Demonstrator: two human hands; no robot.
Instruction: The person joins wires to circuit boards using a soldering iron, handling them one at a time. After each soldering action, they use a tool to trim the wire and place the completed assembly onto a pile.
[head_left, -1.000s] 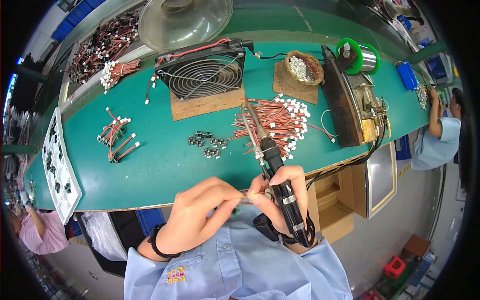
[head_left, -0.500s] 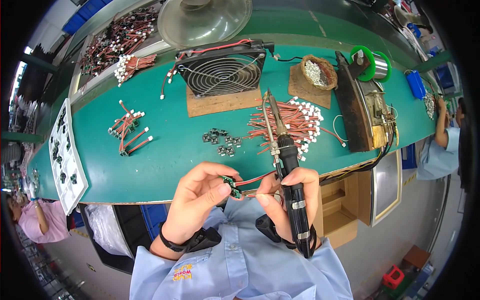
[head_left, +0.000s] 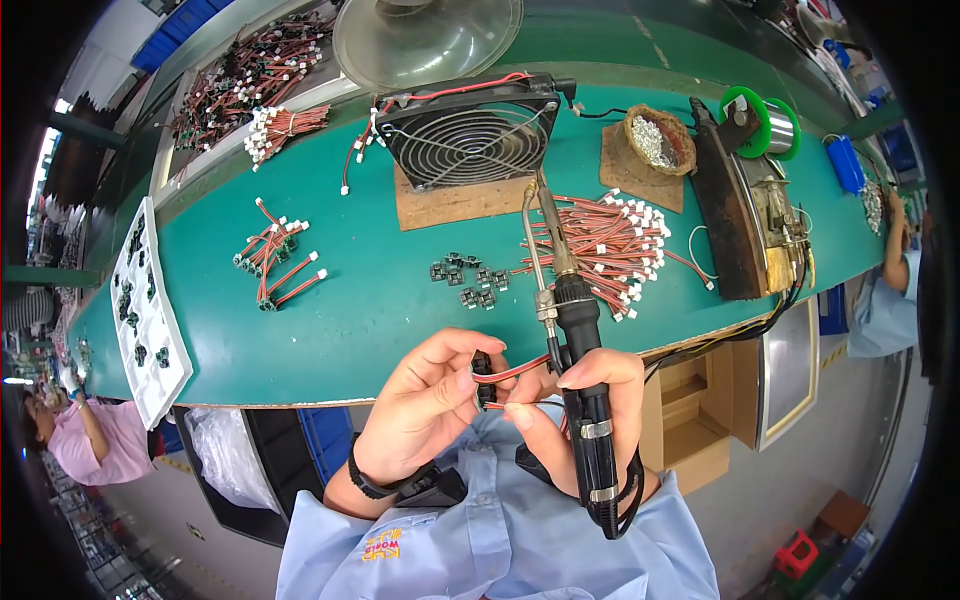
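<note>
My left hand (head_left: pixel 425 405) pinches a small circuit board (head_left: pixel 482 375) edge-on between thumb and fingertips, just off the table's front edge. A red-and-black wire pair (head_left: pixel 515 371) runs from the board to my right hand (head_left: pixel 585 405). That hand grips a black soldering iron (head_left: pixel 580 330) with a metal feed tube, its tip pointing up and away. The right thumb and fingers also pinch the wires below the iron. Beyond my hands lie several loose black components (head_left: pixel 470 278). A heap of red-and-black wires with white connectors (head_left: pixel 610 245) spreads behind the iron.
A black fan (head_left: pixel 470 135) stands on a wooden board at the back. Right of it are a bowl of solder bits (head_left: pixel 655 140), a solder spool (head_left: pixel 760 122) and a dark metal soldering station (head_left: pixel 730 220). Finished-looking wired boards (head_left: pixel 275 255) and a white tray (head_left: pixel 150 330) lie left.
My left hand has turned the circuit board, so its dark side now shows instead of the green face. The wires still run to my right hand, which keeps the iron.
</note>
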